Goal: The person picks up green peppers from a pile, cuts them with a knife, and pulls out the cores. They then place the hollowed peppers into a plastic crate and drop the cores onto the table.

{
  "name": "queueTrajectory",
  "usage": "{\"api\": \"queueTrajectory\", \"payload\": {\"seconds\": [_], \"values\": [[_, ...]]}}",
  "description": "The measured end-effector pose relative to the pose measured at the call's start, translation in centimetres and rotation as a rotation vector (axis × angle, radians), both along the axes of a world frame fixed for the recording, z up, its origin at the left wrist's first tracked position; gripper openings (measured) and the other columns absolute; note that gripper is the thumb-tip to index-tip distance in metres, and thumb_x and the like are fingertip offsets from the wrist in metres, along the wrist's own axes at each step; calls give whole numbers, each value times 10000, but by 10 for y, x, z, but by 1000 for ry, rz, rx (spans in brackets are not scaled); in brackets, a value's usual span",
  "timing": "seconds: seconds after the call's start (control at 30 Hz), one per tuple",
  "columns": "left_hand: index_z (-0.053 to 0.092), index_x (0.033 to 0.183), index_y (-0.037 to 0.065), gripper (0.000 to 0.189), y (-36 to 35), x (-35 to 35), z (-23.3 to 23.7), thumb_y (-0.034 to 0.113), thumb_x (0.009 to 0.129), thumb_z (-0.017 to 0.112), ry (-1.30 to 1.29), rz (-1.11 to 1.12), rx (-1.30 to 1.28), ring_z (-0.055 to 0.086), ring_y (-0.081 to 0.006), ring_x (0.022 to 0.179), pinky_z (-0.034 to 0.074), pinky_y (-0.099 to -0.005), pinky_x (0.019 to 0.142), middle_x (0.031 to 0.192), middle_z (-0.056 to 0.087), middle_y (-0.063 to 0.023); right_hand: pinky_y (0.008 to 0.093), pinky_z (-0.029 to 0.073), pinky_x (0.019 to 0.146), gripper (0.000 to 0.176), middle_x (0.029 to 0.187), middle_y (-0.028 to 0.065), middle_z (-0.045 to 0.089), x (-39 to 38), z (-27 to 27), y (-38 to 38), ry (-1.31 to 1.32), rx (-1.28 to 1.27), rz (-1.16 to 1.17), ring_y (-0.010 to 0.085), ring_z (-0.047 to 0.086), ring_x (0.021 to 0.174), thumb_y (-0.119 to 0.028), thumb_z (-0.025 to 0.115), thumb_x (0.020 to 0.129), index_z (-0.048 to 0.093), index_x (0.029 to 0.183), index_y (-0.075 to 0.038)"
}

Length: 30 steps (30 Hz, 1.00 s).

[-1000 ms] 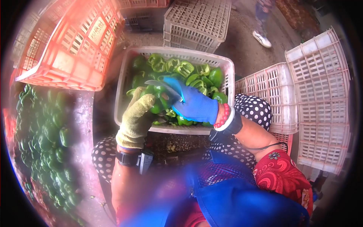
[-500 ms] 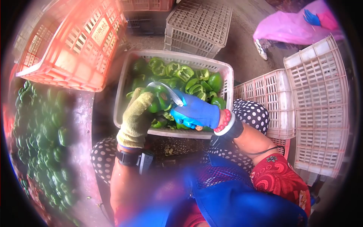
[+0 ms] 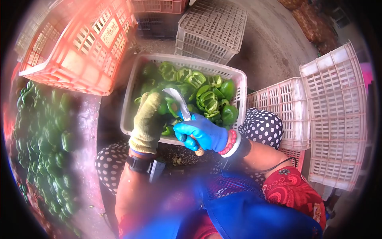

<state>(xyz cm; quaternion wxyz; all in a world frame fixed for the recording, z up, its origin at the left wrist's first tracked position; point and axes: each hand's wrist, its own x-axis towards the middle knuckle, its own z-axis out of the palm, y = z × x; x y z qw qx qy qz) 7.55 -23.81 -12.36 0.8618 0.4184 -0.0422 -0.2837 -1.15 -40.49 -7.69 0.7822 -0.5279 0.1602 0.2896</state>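
My right hand point(image 3: 201, 133), in a blue glove, is closed round the wooden handle of a curved knife point(image 3: 179, 102), its blade pointing up and left. My left hand point(image 3: 145, 121), in a pale yellow knitted glove, is closed on a green pepper piece point(image 3: 172, 107) beside the blade; its fingertips are partly hidden. Both hands are over the near side of a white crate point(image 3: 242, 95), which holds cut and whole green peppers point(image 3: 207, 101).
An orange crate point(image 3: 85, 51) stands at the upper left above a heap of green peppers point(image 3: 47, 147). An upturned grey crate point(image 3: 215, 24) is behind the white one. White crates point(image 3: 332, 115) stand at the right, beside my dotted trouser leg point(image 3: 260, 127).
My right hand and the knife have moved down and back from the pepper, showing more of the blade. A pepper piece now lies in the crate's middle. The person in pink has mostly left view.
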Motion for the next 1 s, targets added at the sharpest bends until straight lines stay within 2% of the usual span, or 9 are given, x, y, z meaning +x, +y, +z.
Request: {"api": "queueTrajectory", "payload": {"seconds": [0.03, 0.13, 0.17, 0.3, 0.43, 0.53, 0.6, 0.87, 1.0], "values": [[592, 1262, 22, 381, -4, -1, -2, 285, 990, 633, 93, 46, -103, 688, -236, 931, 585, -379, 812, 1037, 693, -100, 259, 376, 408, 314, 619, 23, 544, 0, 0, 5, 3, -6, -27, 87, 464, 444, -281, 624, 994, 603, 782, -50], [642, 1221, -2, 365, -6, -4, -1, 80, 886, 759, -1035, 354, 784, 705, -228, 987, 575, -352, 871, 1092, 721, -112, 260, 393, 419, 248, 688, 35, 591, 0, -19, 14, -101, -113, -177, 89, 476, 448, -255, 642, 990, 616, 1074, -23], [651, 1209, -7, 372, -4, -3, -4, 41, 861, 773, -1091, 358, 862, 707, -224, 991, 572, -340, 872, 1103, 724, -116, 299, 477, 502, 510, 797, 90, 649, 3, -22, 17, -261, -232, -199, 122, 552, 510, -215, 670, 979, 454, 1394, -11], [667, 1150, -13, 327, -7, -2, -5, 7, 841, 772, -839, 394, 703, 712, -211, 979, 568, -315, 857, 1103, 733, -123, 499, 517, 627, 721, 1008, 289, 685, -3, -52, 13, -690, -827, -165, 440, 681, 746, -258, 671, 969, 307, 1530, 12], [678, 1064, -8, 227, -11, -3, 18, 36, 860, 768, -287, 256, 154, 691, -227, 976, 563, -334, 858, 1088, 710, -126, 396, 511, 575, 707, 977, 192, 693, 10, -45, 7, -685, -499, -299, 264, 652, 621, -319, 694, 979, 340, 1515, -23], [578, 1261, 19, 408, -8, -2, 7, 140, 906, 739, -580, 165, 436, 635, -196, 1025, 536, -337, 901, 1151, 655, -114, 291, 507, 535, 653, 918, 105, 682, 14, -2, 8, -307, -181, -328, 134, 618, 601, -383, 711, 971, 426, 1450, -44], [519, 1343, 37, 502, -11, -12, 6, 149, 905, 738, -75, 139, -26, 618, -184, 1051, 529, -334, 909, 1190, 632, -107, 233, 497, 516, 592, 864, 49, 671, 21, -11, 8, -180, -120, -370, 76, 601, 602, -431, 720, 959, 521, 1365, -49], [496, 1361, 39, 518, -3, -4, 2, 28, 876, 676, -618, 238, 492, 611, -179, 1036, 559, -358, 885, 1199, 609, -75, 343, 529, 568, 180, 814, 74, 681, 33, -9, -12, 194, 381, -251, 195, 624, 654, -210, 655, 940, 692, 1019, -53], [517, 1326, 35, 448, -4, -9, 15, 88, 913, 683, -128, 134, -61, 631, -201, 1058, 555, -364, 908, 1193, 629, -107, 324, 512, 548, 73, 807, 64, 668, 21, -13, 3, 109, 260, -344, 163, 609, 624, -125, 663, 907, 679, 941, -62]]}}
